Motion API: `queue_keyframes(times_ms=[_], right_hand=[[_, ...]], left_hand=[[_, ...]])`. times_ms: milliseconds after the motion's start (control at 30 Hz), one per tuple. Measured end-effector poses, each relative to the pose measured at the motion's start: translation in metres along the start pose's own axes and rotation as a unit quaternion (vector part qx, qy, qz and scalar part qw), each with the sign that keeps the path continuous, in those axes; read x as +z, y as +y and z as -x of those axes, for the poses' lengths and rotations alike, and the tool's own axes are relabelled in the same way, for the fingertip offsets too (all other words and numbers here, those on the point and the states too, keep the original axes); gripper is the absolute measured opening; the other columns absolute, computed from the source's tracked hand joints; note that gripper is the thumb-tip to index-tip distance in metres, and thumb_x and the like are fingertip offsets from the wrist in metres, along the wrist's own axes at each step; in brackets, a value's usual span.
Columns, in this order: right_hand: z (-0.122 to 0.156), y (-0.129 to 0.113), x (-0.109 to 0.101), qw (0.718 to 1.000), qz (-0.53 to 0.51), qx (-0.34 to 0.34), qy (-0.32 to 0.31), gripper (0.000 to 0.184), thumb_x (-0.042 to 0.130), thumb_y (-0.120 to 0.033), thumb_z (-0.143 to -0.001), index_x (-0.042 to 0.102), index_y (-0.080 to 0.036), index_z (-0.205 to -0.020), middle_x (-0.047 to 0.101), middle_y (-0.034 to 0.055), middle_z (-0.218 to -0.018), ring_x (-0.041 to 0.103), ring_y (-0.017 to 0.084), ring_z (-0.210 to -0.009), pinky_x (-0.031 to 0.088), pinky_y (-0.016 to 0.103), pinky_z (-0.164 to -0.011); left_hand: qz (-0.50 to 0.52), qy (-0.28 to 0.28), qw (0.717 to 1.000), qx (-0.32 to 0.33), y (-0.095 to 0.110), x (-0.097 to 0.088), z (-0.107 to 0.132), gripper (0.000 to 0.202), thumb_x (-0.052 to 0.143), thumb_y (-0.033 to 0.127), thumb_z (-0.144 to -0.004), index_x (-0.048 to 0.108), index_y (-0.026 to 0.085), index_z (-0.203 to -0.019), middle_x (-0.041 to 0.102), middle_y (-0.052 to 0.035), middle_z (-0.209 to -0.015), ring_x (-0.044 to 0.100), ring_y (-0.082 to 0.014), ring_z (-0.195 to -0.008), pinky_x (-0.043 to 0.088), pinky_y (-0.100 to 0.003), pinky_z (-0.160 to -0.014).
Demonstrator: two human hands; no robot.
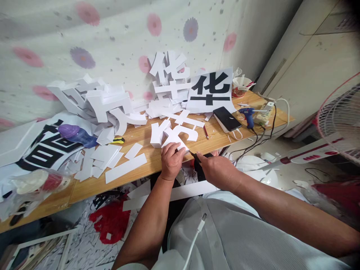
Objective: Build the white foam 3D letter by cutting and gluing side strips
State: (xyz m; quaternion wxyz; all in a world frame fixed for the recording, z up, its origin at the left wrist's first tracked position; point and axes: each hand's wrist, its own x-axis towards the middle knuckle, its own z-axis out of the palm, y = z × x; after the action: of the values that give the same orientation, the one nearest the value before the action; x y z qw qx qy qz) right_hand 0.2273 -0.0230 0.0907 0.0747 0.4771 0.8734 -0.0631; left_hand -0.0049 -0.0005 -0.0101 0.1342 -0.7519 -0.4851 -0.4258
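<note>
Here, a white block character (174, 138) sits at the desk's (153, 161) front edge.
From the left, the left hand (171, 161) lays its fingers on the near end, pinching or merely pressing, I cannot tell; the character is plain white, deep-sided, its strokes slanting, one curved at right; a slim dark tool (195, 156) meets its near corner, gripped in the right hand's (216, 170) curled fingers.

Two hands (170, 160) (218, 170), one phone (227, 117)

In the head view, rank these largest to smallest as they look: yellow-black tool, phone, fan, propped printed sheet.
1. Fan, partly cut off
2. Propped printed sheet
3. Phone
4. Yellow-black tool
</note>
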Motion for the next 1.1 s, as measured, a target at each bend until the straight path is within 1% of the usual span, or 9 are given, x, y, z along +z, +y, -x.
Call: queue_keyframes(times_ms=[100, 200, 367, 567, 700, 900, 1100], right_hand=[[-0.001, 0.0, 0.001, 1.0, 0.004, -0.004, 0.002, 0.056, 0.039, -0.028, -0.11, 0.051, -0.01, -0.162, 0.082, 0.0196, -0.091, 0.081, 0.034, -0.086, 0.056, 0.037, -0.076], [0.002, 0.001, 0.002, 1.0, 0.002, -0.001, -0.003, 0.055, 0.04, -0.028, -0.11, 0.051, -0.013, -0.161, 0.082, 0.0181, -0.092, 0.081, 0.033, -0.085, 0.056, 0.037, -0.076], [0.0, 0.001, 0.005, 1.0, 0.009, 0.007, -0.006, 0.055, 0.041, -0.027, -0.11, 0.049, -0.012, -0.162, 0.082, 0.0185, -0.093, 0.081, 0.032, -0.086, 0.057, 0.036, -0.077], [-0.001, 0.002, 0.008, 1.0, 0.003, -0.002, 0.01, 0.053, 0.042, -0.027, -0.11, 0.053, -0.012, -0.159, 0.082, 0.0178, -0.091, 0.081, 0.032, -0.086, 0.056, 0.035, -0.075], [0.0, 0.002, 0.008, 1.0, 0.003, 0.004, -0.002, 0.054, 0.042, -0.026, -0.11, 0.05, -0.013, -0.162, 0.082, 0.0167, -0.09, 0.081, 0.031, -0.085, 0.056, 0.034, -0.075], [-0.002, 0.0, 0.01, 1.0, 0.008, 0.003, 0.001, 0.055, 0.043, -0.028, -0.11, 0.05, -0.012, -0.162, 0.082, 0.0182, -0.093, 0.082, 0.032, -0.088, 0.056, 0.035, -0.076], [-0.001, 0.002, 0.016, 1.0, -0.002, 0.001, 0.011, 0.054, 0.046, -0.026, -0.108, 0.052, -0.012, -0.16, 0.082, 0.0162, -0.087, 0.082, 0.032, -0.086, 0.056, 0.035, -0.075]], left_hand=[[-0.006, -0.001, 1.0, 0.0, 0.0, 0.0, 0.0, 0.014, 0.076, 0.021, -0.1, 0.081, 0.029, -0.109, 0.08, -0.0067, -0.127, 0.07, -0.0265, -0.124, 0.054, -0.047, -0.106], [-0.007, 0.0, 1.0, 0.001, 0.0, 0.0, 0.0, 0.014, 0.076, 0.021, -0.1, 0.082, 0.029, -0.109, 0.08, -0.0067, -0.126, 0.07, -0.0269, -0.124, 0.054, -0.048, -0.106], [-0.003, 0.002, 1.0, 0.004, 0.0, 0.0, 0.0, 0.015, 0.076, 0.019, -0.099, 0.081, 0.029, -0.11, 0.08, -0.0066, -0.125, 0.07, -0.027, -0.123, 0.054, -0.048, -0.106], [0.005, 0.003, 1.0, 0.002, 0.0, 0.0, 0.0, 0.016, 0.077, 0.019, -0.099, 0.081, 0.029, -0.11, 0.08, -0.0068, -0.126, 0.069, -0.027, -0.124, 0.053, -0.048, -0.106], [0.004, -0.003, 1.0, -0.006, 0.001, 0.0, 0.0, 0.016, 0.076, 0.019, -0.099, 0.081, 0.03, -0.11, 0.08, -0.0067, -0.126, 0.069, -0.0271, -0.124, 0.052, -0.048, -0.107], [0.003, 0.002, 1.0, 0.0, 0.001, 0.0, 0.0, 0.016, 0.076, 0.018, -0.099, 0.081, 0.03, -0.109, 0.08, -0.007, -0.126, 0.069, -0.0272, -0.124, 0.053, -0.048, -0.106], [-0.003, -0.002, 1.0, -0.003, 0.001, 0.001, 0.0, 0.015, 0.075, 0.02, -0.1, 0.081, 0.03, -0.109, 0.08, -0.0066, -0.126, 0.07, -0.0271, -0.124, 0.053, -0.049, -0.106]])
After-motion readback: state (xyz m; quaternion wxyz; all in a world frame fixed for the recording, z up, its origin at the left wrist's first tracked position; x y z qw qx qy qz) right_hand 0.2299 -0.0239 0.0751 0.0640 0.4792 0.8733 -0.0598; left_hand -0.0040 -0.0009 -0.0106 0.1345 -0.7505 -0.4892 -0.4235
